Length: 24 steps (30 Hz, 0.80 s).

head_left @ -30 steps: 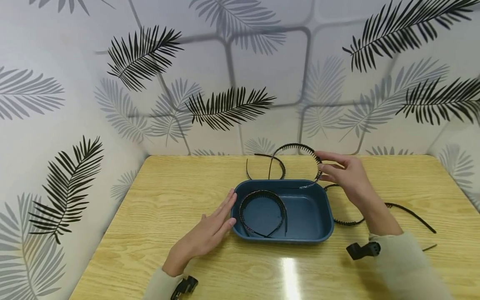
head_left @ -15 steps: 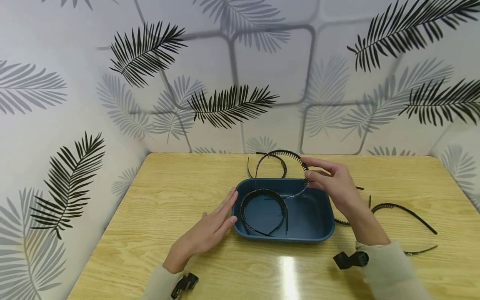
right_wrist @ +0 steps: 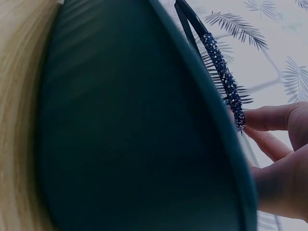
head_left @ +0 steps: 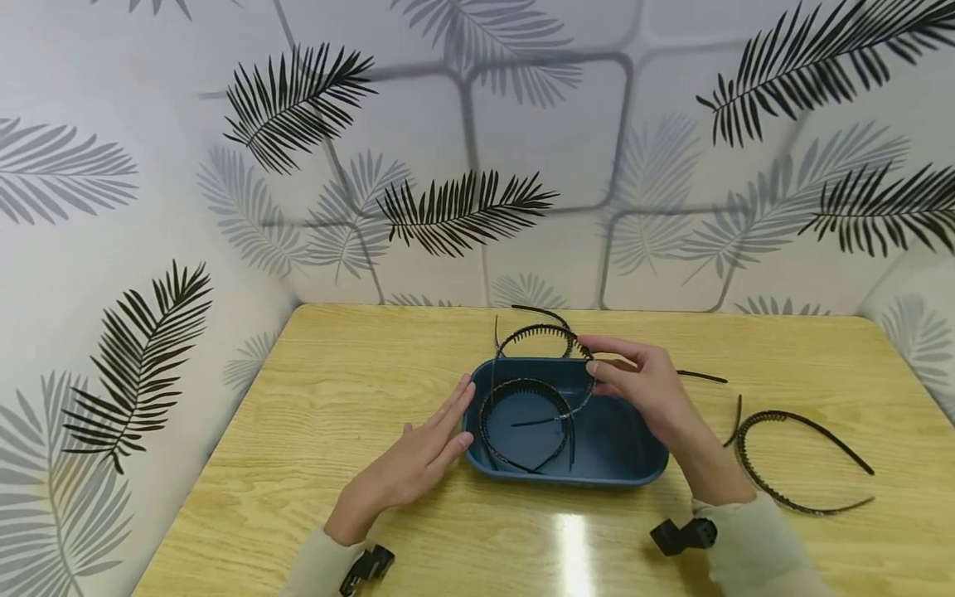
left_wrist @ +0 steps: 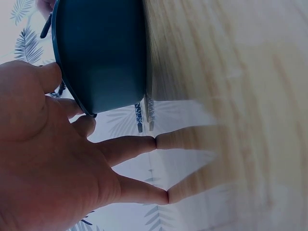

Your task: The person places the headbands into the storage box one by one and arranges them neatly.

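Note:
My right hand (head_left: 649, 390) pinches a black toothed headband (head_left: 543, 327) between thumb and fingers, tilted over the blue plastic box (head_left: 567, 480). In the right wrist view, glitter covers part of that headband (right_wrist: 221, 67), beside the box's rim (right_wrist: 211, 91). Inside the box, on its left side, lie dark headbands (head_left: 522, 383) overlapping in a ring; how many is unclear. My left hand (head_left: 410, 466) rests with straight fingers against the box's left end. The left wrist view shows its thumb and some fingers at the rim, and two fingers touching the table.
On the wooden table (head_left: 313, 390), another headband (head_left: 540, 310) lies behind the box. To the right is a further headband (head_left: 776, 414), and one partly hidden by my right hand shows a black end (head_left: 701, 376). A leaf-patterned wall (head_left: 522, 249) stands behind the table.
My right hand has moved left and lower with the headband, from the box's back right corner to over its left half. My left hand has stayed at the box's end.

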Available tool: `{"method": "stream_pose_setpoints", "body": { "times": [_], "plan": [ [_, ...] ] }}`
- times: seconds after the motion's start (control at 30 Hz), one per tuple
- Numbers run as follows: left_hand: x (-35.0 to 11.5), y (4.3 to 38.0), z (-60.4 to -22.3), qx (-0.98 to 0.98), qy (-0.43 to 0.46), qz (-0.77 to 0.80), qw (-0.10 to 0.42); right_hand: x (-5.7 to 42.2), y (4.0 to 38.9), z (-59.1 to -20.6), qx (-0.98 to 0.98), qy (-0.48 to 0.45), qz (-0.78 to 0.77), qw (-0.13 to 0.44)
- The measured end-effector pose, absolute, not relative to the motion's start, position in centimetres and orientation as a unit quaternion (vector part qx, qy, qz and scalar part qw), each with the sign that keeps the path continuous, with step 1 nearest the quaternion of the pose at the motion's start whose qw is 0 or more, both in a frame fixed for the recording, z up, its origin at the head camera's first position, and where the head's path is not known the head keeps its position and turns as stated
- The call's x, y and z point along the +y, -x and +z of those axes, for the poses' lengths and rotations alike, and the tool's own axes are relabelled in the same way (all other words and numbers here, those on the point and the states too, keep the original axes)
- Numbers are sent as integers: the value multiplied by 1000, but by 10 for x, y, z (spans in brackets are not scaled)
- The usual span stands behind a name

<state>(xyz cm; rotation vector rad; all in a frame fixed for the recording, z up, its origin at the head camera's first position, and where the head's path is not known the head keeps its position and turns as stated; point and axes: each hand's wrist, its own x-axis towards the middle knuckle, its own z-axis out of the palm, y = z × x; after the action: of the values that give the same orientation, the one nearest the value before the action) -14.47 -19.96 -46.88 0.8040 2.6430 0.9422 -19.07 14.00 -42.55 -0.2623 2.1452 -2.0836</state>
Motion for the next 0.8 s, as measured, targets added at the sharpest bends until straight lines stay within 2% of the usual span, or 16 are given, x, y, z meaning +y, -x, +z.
{"method": "stream_pose_setpoints", "body": {
  "times": [0.8],
  "plan": [
    [-198, 144, -468, 901, -272, 319, 112, 132, 191, -450, 741, 95, -655, 109]
  ]
}}
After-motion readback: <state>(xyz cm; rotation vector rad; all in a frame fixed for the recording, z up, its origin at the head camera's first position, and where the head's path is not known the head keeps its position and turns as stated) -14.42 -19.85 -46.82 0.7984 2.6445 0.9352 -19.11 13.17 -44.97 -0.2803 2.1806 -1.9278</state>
